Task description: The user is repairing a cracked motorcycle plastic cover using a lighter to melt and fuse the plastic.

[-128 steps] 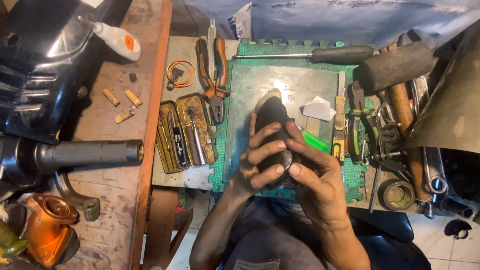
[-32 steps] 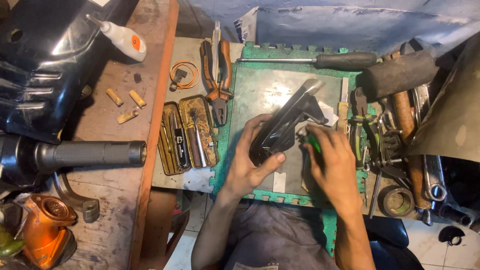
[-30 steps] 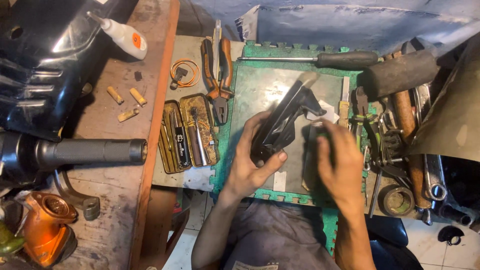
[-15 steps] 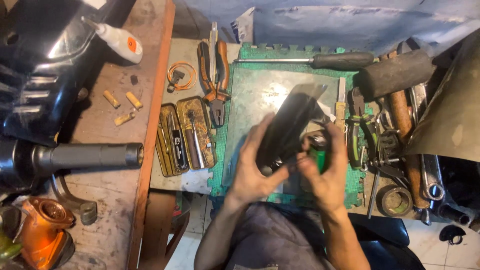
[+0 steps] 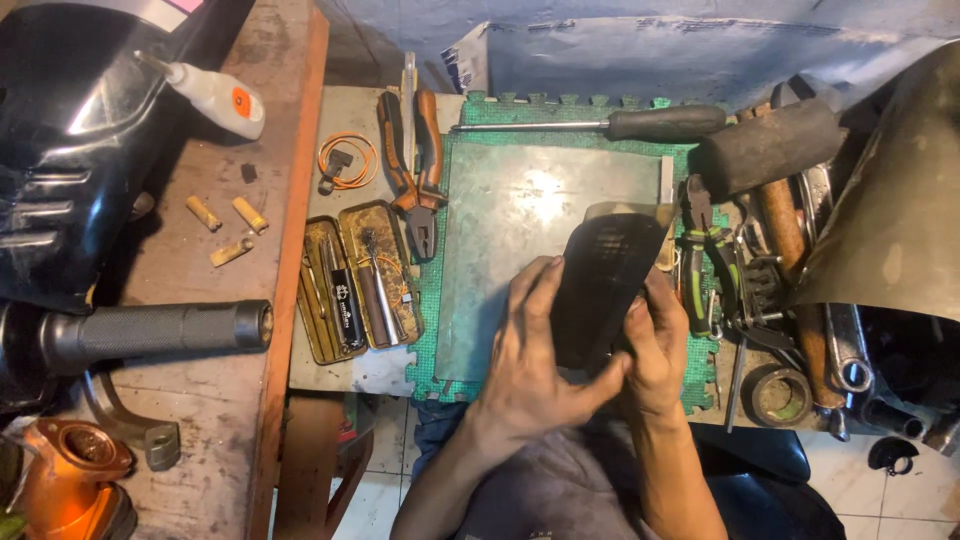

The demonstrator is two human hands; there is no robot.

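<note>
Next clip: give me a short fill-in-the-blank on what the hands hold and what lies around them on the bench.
1. Both the left hand and the right hand grip a flat ____ panel with a grid texture.
2. The panel is held over a ____ foam mat.
3. The screwdriver at the mat's far edge has a ____ handle.
4. Left of the mat, the orange-handled pliers lie beside an open ____ of small tools.

Missing words: black; green; black; tin

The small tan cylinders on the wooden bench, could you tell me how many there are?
3: one tan cylinder furthest left, a second just right of it, a third below them. Others may be hidden.
</note>
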